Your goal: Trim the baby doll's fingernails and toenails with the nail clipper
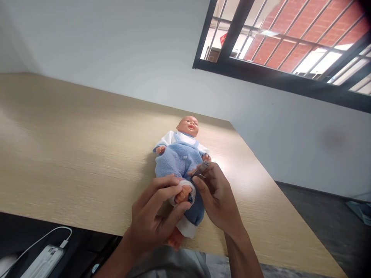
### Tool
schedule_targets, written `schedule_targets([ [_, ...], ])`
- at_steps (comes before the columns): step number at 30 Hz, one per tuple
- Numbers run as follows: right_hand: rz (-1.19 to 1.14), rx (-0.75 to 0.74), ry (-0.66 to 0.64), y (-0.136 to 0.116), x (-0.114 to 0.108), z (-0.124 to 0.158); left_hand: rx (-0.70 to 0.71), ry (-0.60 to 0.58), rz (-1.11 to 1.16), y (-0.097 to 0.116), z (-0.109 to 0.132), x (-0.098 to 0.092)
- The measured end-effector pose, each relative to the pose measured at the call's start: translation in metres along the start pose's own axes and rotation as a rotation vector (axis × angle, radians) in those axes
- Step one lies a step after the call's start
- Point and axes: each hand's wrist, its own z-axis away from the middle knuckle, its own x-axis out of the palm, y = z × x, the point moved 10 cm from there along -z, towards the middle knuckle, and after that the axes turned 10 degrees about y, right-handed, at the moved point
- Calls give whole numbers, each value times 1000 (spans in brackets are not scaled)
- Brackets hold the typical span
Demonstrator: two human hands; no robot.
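Note:
A baby doll (182, 154) in a white top and blue fleece overalls lies on its back on the wooden table (87, 154), head toward the wall. My left hand (153, 212) is closed around one raised foot (183, 194) of the doll, fingers and thumb at its white cuff. In my right hand (217, 193) is a small silver nail clipper (203, 168), pinched between thumb and fingers just above and to the right of that foot. The doll's other foot (175, 240) rests near the front edge, partly behind my left hand.
Below the table's left front edge lies a white power bank (43, 262) with a white cable (65, 242) plugged in. Behind the table stands a pale wall (116, 46) with a barred window (284, 42). The table's right edge drops to a dark floor (313, 204).

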Motion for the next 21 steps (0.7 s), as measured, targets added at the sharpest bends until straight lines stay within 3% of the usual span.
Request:
schedule_targets([
  [7,218,-88,38,-1,3,6,-5,-59,34,-4,2,6],
  [13,-49,-74,88,-9,-9,7,4,-57,79,-8,7,10],
  [16,-204,-182,161,-22,-19,22,45,36,95,-4,10,3],
  [21,-266,-490,125,-59,-10,55,86,158,103,0,16,-10],
])
